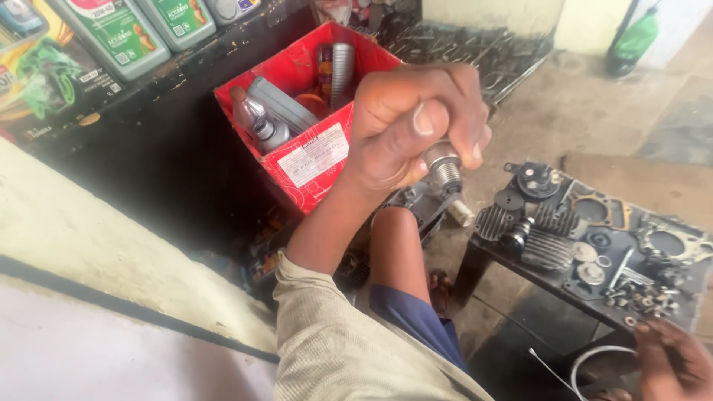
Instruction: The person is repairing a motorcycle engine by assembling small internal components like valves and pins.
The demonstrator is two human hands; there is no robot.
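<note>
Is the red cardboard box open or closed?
Open. The red cardboard box has no lid on top, and grey plastic bottles show inside it.

A loose, long sleeve of pale beige-grey ribbed cloth fills the lower middle of the frame, pushed up so the forearm above it is bare. The left hand, at centre frame, wears no glove or ring; its thumbnail is short and pale. Dark blue shorts show just right of the sleeve. The right hand, bottom right corner, is bare too.
</note>
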